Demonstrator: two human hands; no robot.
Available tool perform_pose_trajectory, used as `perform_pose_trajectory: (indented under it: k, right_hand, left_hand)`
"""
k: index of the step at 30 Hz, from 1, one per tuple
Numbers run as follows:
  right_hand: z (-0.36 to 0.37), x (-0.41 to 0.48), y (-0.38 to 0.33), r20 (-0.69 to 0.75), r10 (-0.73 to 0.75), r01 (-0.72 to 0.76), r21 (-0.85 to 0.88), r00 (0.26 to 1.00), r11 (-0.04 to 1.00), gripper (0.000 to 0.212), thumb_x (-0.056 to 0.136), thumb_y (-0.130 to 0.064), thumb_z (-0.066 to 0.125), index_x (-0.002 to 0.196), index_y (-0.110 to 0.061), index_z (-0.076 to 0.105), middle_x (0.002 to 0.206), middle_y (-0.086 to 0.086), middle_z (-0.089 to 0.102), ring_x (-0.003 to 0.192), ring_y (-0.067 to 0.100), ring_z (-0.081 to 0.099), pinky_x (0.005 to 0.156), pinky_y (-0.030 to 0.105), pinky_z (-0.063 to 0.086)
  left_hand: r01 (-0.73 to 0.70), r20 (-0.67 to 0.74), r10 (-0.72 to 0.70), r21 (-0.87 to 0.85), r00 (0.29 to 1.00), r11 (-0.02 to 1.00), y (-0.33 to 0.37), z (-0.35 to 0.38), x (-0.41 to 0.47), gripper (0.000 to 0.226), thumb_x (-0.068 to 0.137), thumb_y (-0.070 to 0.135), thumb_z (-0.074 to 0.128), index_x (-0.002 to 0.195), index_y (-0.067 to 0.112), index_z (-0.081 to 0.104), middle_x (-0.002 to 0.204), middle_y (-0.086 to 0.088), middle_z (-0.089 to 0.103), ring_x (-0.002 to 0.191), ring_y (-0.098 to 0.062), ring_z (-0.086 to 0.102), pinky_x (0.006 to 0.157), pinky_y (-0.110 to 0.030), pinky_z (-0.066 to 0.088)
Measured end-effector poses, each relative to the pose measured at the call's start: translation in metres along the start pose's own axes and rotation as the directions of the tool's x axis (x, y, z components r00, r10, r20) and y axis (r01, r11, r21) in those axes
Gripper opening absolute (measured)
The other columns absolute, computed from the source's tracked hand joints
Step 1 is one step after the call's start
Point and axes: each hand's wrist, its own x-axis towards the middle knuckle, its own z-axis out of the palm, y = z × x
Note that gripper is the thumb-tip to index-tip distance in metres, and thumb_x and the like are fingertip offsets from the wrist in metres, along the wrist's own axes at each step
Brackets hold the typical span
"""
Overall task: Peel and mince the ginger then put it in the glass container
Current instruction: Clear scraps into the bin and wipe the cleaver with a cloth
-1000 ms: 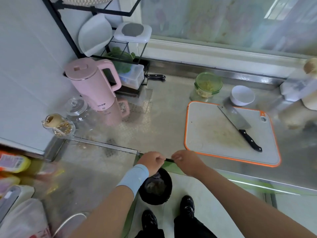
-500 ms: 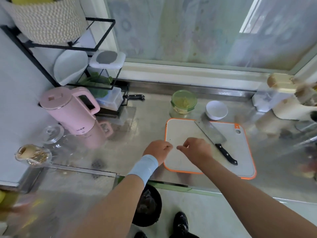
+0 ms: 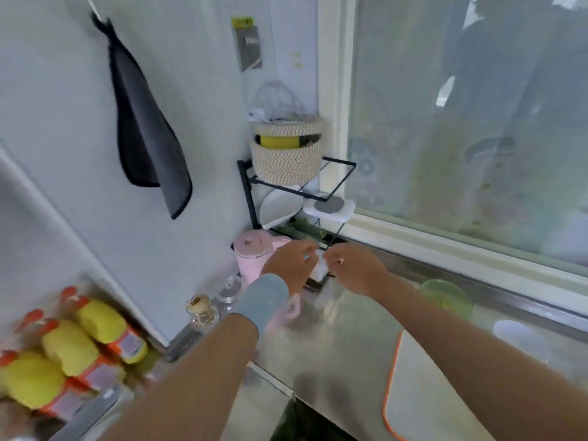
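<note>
I find the glass container [image 3: 445,296] on the counter [image 3: 343,338] under the window, just beyond my right forearm. It is green on top and too blurred for me to read its contents. The cutting board [image 3: 423,393] is cut off at the lower right. My left hand [image 3: 292,262] and right hand [image 3: 353,265] meet by the rack [image 3: 299,190], their fingers smeared. I cannot tell whether they pinch anything.
</note>
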Motion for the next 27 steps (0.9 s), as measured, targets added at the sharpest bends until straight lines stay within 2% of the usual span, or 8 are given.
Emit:
perform_pose_trajectory:
  k: [3,7,10,14,16,18,23,27]
  right_hand:
    - [-0.014,0.039,-0.079,-0.046,-0.135,0.138,0.060,0.990,0.989,0.027,0.100,-0.020,0.046,0.114,-0.013,0.068,0.118,0.004,0.066,0.110,0.023,0.060,0.095,0.035,0.047]
    - [-0.027,0.077,-0.181,-0.132,-0.265,0.287,0.194,0.955,0.938,0.029,0.097,-0.019,0.050,0.118,-0.015,0.069,0.122,0.002,0.066,0.108,0.021,0.063,0.096,0.036,0.049]
    - [-0.043,0.101,-0.253,-0.185,-0.318,0.358,0.257,0.930,0.898,0.028,0.095,-0.017,0.052,0.114,-0.005,0.069,0.115,0.008,0.068,0.095,0.027,0.068,0.084,0.037,0.054]
    - [-0.078,0.129,-0.335,-0.351,-0.308,0.421,0.311,0.884,0.852,0.033,0.099,-0.014,0.043,0.118,0.008,0.059,0.120,0.023,0.063,0.107,0.036,0.062,0.094,0.048,0.049]
    - [-0.098,0.141,-0.366,-0.389,-0.312,0.460,0.378,0.867,0.804,0.039,0.103,-0.022,0.042,0.137,-0.006,0.050,0.136,0.011,0.057,0.120,0.027,0.057,0.103,0.042,0.045]
    - [-0.112,0.154,-0.388,-0.381,-0.359,0.500,0.391,0.852,0.773,0.040,0.103,-0.026,0.043,0.143,-0.018,0.044,0.122,0.001,0.062,0.107,0.019,0.059,0.094,0.033,0.047]
    - [-0.126,0.181,-0.407,-0.422,-0.300,0.469,0.386,0.856,0.795,0.019,0.096,-0.020,0.055,0.108,-0.012,0.068,0.084,-0.001,0.058,0.075,0.016,0.055,0.072,0.030,0.044]
    - [-0.137,0.191,-0.406,-0.466,-0.248,0.485,0.502,0.849,0.716,0.023,0.092,-0.019,0.062,0.087,0.002,0.071,0.077,0.002,0.062,0.071,0.015,0.057,0.066,0.029,0.042]
  left_hand:
    - [0.034,-0.201,-0.038,-0.025,0.979,0.999,-0.022,-0.082,0.000,0.025,0.097,0.030,0.051,0.119,0.033,0.061,0.121,0.006,0.064,0.103,-0.017,0.061,0.096,-0.035,0.049]
    - [0.031,-0.450,-0.023,0.011,0.893,0.999,-0.041,-0.179,-0.017,0.023,0.097,0.025,0.051,0.117,0.032,0.061,0.111,0.012,0.061,0.086,-0.008,0.057,0.079,-0.021,0.045]
    - [-0.008,-0.670,0.017,0.016,0.742,1.000,-0.048,-0.241,-0.027,0.022,0.095,0.015,0.050,0.111,0.022,0.064,0.105,0.007,0.060,0.090,-0.011,0.053,0.082,-0.021,0.041]
    - [-0.093,-0.824,0.072,0.024,0.562,0.995,-0.049,-0.309,-0.025,0.029,0.093,0.007,0.049,0.118,0.016,0.060,0.116,0.002,0.057,0.108,-0.017,0.056,0.097,-0.037,0.049]
    - [-0.073,-0.818,0.060,0.021,0.573,0.997,-0.042,-0.335,-0.019,0.037,0.094,0.007,0.049,0.130,0.015,0.055,0.127,-0.002,0.057,0.116,-0.019,0.056,0.102,-0.037,0.047]
    - [-0.009,-0.778,-0.010,-0.020,0.629,1.000,-0.032,-0.356,-0.012,0.043,0.096,0.011,0.047,0.139,0.016,0.048,0.132,-0.004,0.058,0.119,-0.022,0.056,0.102,-0.034,0.046]
    - [0.149,-0.648,-0.166,-0.081,0.743,0.985,-0.021,-0.382,-0.002,0.045,0.096,0.021,0.050,0.141,0.017,0.047,0.127,-0.005,0.062,0.112,-0.025,0.059,0.086,-0.025,0.044]
    - [0.122,-0.588,-0.106,-0.013,0.802,0.992,-0.018,-0.391,0.001,0.043,0.093,0.028,0.056,0.136,0.021,0.054,0.123,0.003,0.066,0.110,-0.020,0.061,0.096,-0.031,0.049]
